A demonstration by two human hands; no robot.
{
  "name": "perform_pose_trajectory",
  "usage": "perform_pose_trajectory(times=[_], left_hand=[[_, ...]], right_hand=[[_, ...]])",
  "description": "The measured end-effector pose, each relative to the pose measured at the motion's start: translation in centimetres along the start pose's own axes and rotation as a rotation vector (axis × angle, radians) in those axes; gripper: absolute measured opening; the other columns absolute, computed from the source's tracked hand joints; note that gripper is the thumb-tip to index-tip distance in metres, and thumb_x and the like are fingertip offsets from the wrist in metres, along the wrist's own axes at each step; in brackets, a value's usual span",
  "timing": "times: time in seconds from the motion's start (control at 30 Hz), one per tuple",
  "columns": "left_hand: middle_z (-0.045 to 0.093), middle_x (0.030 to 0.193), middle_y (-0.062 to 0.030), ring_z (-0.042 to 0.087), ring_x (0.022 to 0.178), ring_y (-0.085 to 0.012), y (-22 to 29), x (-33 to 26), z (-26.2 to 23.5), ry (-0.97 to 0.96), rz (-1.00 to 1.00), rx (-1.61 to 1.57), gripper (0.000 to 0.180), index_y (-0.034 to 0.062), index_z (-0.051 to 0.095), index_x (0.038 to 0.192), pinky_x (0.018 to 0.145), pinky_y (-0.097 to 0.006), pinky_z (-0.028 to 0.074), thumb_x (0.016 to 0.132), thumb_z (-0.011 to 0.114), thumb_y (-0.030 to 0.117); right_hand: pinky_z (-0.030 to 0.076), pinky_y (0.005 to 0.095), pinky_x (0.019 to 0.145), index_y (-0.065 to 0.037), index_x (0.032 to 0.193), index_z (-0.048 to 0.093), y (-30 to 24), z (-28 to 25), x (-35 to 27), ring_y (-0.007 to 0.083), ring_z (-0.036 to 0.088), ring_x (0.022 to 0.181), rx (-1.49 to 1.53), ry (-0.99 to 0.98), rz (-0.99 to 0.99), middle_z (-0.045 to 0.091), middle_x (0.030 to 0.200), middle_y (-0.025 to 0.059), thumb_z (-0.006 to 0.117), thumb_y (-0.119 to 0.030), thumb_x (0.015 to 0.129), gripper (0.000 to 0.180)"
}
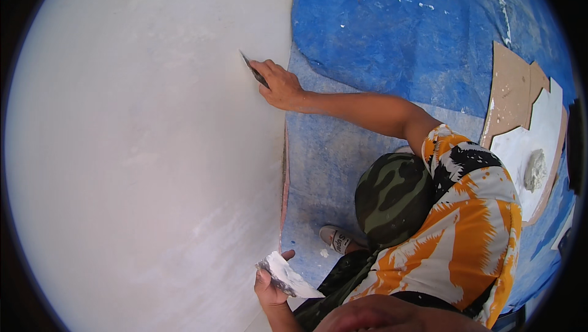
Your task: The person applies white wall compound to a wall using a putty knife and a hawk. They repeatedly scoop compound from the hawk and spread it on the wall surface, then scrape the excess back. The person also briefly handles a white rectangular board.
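Observation:
My right arm stretches out to the pale plastered wall [153,124]. My right hand [283,87] is closed round a putty knife [256,73], its thin blade edge at or close to the wall. Low in the picture, my left hand [269,289] grips a broad flat scraper [278,278] by its near end. A thick heap of white putty [291,275] covers much of that scraper, which hides some of my fingers. The scraper is tilted and close to the wall; whether it touches cannot be told.
Blue sheeting [392,44] with white spatters covers the floor beside the wall. To the right, brown cardboard [511,96] and a white board [511,145] lie on it, with a lump of putty [536,171] on top. My bent camouflage-clad knee [392,200] and shoe [335,239] are between my arms.

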State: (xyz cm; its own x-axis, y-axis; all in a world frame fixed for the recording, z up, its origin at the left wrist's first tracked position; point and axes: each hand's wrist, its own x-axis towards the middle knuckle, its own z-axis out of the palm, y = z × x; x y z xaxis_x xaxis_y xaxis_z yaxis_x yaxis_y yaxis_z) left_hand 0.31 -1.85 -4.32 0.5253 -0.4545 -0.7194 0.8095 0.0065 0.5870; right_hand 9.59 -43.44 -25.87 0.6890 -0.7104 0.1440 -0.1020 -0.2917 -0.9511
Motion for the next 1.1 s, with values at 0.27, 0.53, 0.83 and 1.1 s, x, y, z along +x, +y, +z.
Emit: perform_pose_trajectory(times=[0.27, 0.53, 0.83, 1.1], left_hand=[[0.049, 0.128, -0.0426, 0.069, 0.089, -0.0437, 0.0, -0.1, -0.9, -0.084, 0.072, -0.138, 0.062, -0.0076, 0.05, 0.131, 0.073, -0.05, 0.062, 0.088, 0.07, 0.032], [0.051, 0.126, -0.0407, 0.069, 0.093, -0.0437, -0.1, -2.4, 0.6, -0.048, 0.11, -0.131, 0.063, -0.007, 0.047, 0.133, 0.076, -0.051, 0.061, 0.089, 0.069, 0.032], [0.065, 0.118, -0.0188, 0.07, 0.088, -0.0362, 6.4, 4.9, 6.8, 0.024, 0.032, -0.35, 0.039, 0.0109, 0.059, 0.124, 0.065, -0.052, 0.062, 0.102, 0.046, 0.041], [0.066, 0.103, -0.0061, 0.066, 0.091, -0.0184, 10.5, 18.8, 15.5, 0.081, -0.009, -0.06, 0.037, 0.0078, 0.057, 0.123, 0.063, -0.036, 0.059, 0.105, 0.042, 0.036]], right_hand=[[0.053, 0.0314, 0.056, 0.003, 0.131, 0.048, 11.1, 2.9, -2.6, 0.0197, 0.064, 0.075, 0.538, 0.144, 0.45, 0.064, 0.097, 0.0154, 0.049, -0.008, 0.088, 0.045], [0.058, 0.0418, 0.061, -0.003, 0.14, 0.037, 6.1, 1.6, 2.1, 0.0304, 0.066, 0.096, 0.544, 0.056, 0.672, 0.058, 0.12, 0.0208, 0.049, -0.01, 0.086, 0.055], [0.045, 0.0419, 0.099, -0.006, 0.142, 0.044, -9.8, -5.0, -4.9, 0.0291, 0.057, 0.113, 0.568, -0.304, -0.32, 0.053, 0.126, 0.0155, 0.05, -0.026, 0.102, 0.046], [0.038, 0.0539, 0.103, -0.033, 0.136, 0.056, -14.1, -9.7, -2.8, 0.0414, 0.042, 0.129, -0.039, -0.669, -0.891, 0.046, 0.133, 0.0159, 0.077, -0.009, 0.072, 0.072]])
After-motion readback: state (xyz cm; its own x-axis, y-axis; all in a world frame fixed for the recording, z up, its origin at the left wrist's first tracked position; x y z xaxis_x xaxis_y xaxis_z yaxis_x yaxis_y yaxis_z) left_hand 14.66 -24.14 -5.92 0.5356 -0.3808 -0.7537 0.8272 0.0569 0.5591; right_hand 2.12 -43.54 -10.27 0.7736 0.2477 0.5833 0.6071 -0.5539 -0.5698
